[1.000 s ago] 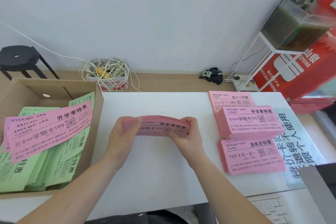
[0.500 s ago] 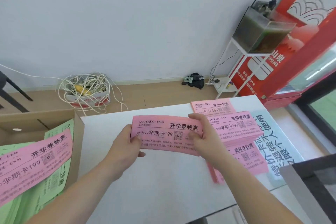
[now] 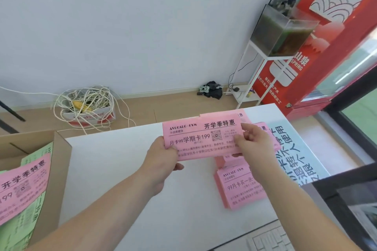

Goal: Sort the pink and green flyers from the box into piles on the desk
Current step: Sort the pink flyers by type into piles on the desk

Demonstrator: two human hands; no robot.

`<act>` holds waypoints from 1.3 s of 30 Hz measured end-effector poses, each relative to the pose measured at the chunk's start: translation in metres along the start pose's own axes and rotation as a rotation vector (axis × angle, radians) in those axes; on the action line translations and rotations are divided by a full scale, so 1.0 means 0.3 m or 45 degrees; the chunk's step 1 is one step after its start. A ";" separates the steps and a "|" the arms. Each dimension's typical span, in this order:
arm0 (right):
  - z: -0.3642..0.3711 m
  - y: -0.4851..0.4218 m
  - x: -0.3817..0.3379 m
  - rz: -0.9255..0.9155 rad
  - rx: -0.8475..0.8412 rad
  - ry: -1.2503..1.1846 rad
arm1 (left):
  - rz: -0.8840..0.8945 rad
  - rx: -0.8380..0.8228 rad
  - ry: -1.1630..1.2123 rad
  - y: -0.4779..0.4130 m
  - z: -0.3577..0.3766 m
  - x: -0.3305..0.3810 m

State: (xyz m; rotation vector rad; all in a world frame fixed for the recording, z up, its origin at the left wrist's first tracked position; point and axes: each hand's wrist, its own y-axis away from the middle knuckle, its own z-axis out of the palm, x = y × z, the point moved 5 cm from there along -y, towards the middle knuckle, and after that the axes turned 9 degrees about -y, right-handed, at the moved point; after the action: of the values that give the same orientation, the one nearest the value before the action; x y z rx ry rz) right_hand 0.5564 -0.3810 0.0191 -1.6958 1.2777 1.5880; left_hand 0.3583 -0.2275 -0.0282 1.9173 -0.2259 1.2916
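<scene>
The pink flyer bundle has swung up and right from mid-desk. The left hand pinches its left edge and the right hand pinches its right end. The pink piles lie just beneath the grip, so a drop there looks next. Green flyers wait in the box, well left.

- White counter, its top plain and smooth.
- Cardboard box at the left end, open on top, with green and pink flyers inside.
- Near pink pile towards the right, neatly stacked.
- Two more pink piles behind it, middle and far, mostly hidden.
- Pale blue printed sheet flat just right of the piles.
- White keyboard at the near edge.
</scene>
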 end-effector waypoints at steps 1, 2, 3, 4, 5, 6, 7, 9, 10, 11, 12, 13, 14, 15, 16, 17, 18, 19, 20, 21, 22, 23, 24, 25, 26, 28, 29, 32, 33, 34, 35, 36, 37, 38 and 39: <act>-0.031 -0.021 -0.013 -0.001 0.032 0.056 | -0.019 -0.031 0.011 0.003 0.049 0.017; -0.072 -0.046 -0.025 -0.009 0.076 0.122 | -0.030 -0.068 -0.001 0.006 0.105 0.041; -0.113 -0.074 -0.034 -0.022 0.116 0.186 | -0.037 -0.100 -0.030 0.008 0.160 0.062; -0.149 -0.103 -0.037 -0.031 0.144 0.243 | -0.041 -0.126 -0.064 0.010 0.208 0.082; -0.180 -0.134 -0.037 -0.036 0.160 0.295 | -0.042 -0.148 -0.088 0.009 0.252 0.099; -0.205 -0.160 -0.038 -0.041 0.172 0.347 | -0.045 -0.161 -0.102 0.007 0.289 0.115; -0.226 -0.186 -0.037 -0.045 0.177 0.386 | -0.048 -0.166 -0.113 -0.001 0.324 0.127; -0.261 -0.233 -0.025 -0.037 0.184 0.428 | -0.049 -0.163 -0.111 -0.019 0.375 0.141; -0.275 -0.251 -0.018 -0.030 0.187 0.446 | -0.039 -0.153 -0.103 -0.029 0.393 0.144; -0.285 -0.265 -0.009 -0.021 0.188 0.464 | -0.023 -0.134 -0.100 -0.038 0.405 0.142; -0.295 -0.278 0.003 -0.013 0.191 0.481 | 0.002 -0.109 -0.105 -0.044 0.411 0.140; -0.306 -0.286 0.020 -0.005 0.197 0.498 | 0.029 -0.083 -0.127 -0.053 0.415 0.132; -0.314 -0.290 0.037 -0.006 0.201 0.519 | 0.059 -0.054 -0.165 -0.060 0.416 0.126; -0.322 -0.293 0.059 -0.009 0.207 0.543 | 0.085 -0.029 -0.215 -0.070 0.413 0.117; -0.327 -0.293 0.079 -0.005 0.210 0.567 | 0.109 -0.003 -0.269 -0.075 0.406 0.111; -0.332 -0.295 0.100 -0.002 0.206 0.592 | 0.129 0.021 -0.334 -0.083 0.397 0.105; -0.337 -0.296 0.117 -0.004 0.196 0.623 | 0.155 0.040 -0.419 -0.083 0.386 0.104; -0.343 -0.298 0.133 -0.009 0.187 0.670 | 0.192 0.047 -0.531 -0.082 0.375 0.100; -0.350 -0.298 0.145 -0.016 0.174 0.716 | 0.247 0.031 -0.667 -0.078 0.370 0.098; -0.357 -0.295 0.153 -0.006 0.143 0.751 | 0.309 -0.004 -0.817 -0.073 0.372 0.095; -0.359 -0.293 0.159 0.024 0.078 0.772 | 0.367 -0.047 -0.962 -0.069 0.380 0.091; -0.355 -0.289 0.165 0.082 -0.024 0.792 | 0.411 -0.089 -1.088 -0.068 0.392 0.084; -0.347 -0.283 0.171 0.147 -0.147 0.844 | 0.436 -0.127 -1.192 -0.072 0.409 0.079; -0.339 -0.278 0.177 0.201 -0.266 0.929 | 0.448 -0.159 -1.276 -0.079 0.430 0.075; -0.332 -0.275 0.180 0.231 -0.364 1.016 | 0.460 -0.177 -1.340 -0.081 0.451 0.080; -0.318 -0.280 0.171 0.239 -0.447 1.081 | 0.481 -0.173 -1.427 -0.087 0.485 0.097; -0.315 -0.287 0.163 0.229 -0.435 1.082 | 0.485 -0.165 -1.464 -0.089 0.497 0.104; -0.313 -0.305 0.132 0.161 -0.349 1.135 | 0.481 -0.124 -1.561 -0.091 0.517 0.118; -0.312 -0.306 0.126 0.135 -0.330 1.168 | 0.487 -0.109 -1.588 -0.092 0.520 0.122; -0.311 -0.306 0.123 0.116 -0.313 1.191 | 0.492 -0.098 -1.602 -0.097 0.519 0.125; -0.310 -0.302 0.121 0.110 -0.298 1.203 | 0.497 -0.094 -1.596 -0.101 0.517 0.126; -0.305 -0.293 0.119 0.113 -0.285 1.216 | 0.501 -0.096 -1.579 -0.102 0.512 0.126; -0.300 -0.285 0.118 0.117 -0.272 1.241 | 0.498 -0.106 -1.560 -0.100 0.504 0.124; -0.294 -0.276 0.116 0.130 -0.259 1.292 | 0.490 -0.128 -1.540 -0.093 0.491 0.122; -0.285 -0.265 0.109 0.146 -0.252 1.361 | 0.499 -0.154 -1.510 -0.082 0.477 0.124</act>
State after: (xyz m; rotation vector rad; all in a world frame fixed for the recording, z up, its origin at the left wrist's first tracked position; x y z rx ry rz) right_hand 0.6635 -0.4275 -0.0135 -2.8031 1.7104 0.8118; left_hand 0.4892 -0.3003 -0.0328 2.3681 -1.2728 0.1674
